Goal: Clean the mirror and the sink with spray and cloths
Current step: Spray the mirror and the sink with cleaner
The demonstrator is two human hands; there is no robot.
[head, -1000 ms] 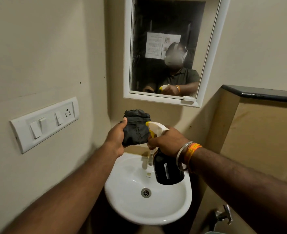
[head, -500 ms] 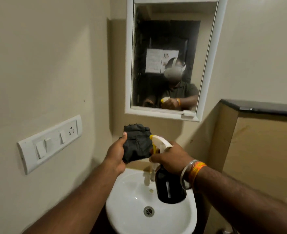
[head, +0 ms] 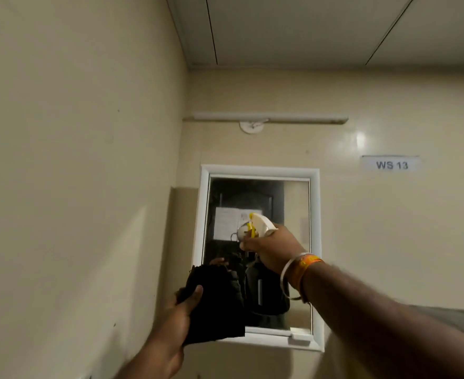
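Up from the sink, now level with the mirror!
Right hand clenched round the spray bottle, raised since a moment ago, nozzle at the glass; left hand gripping the dark cloth by the mirror's lower left corner. Sink gone from view.
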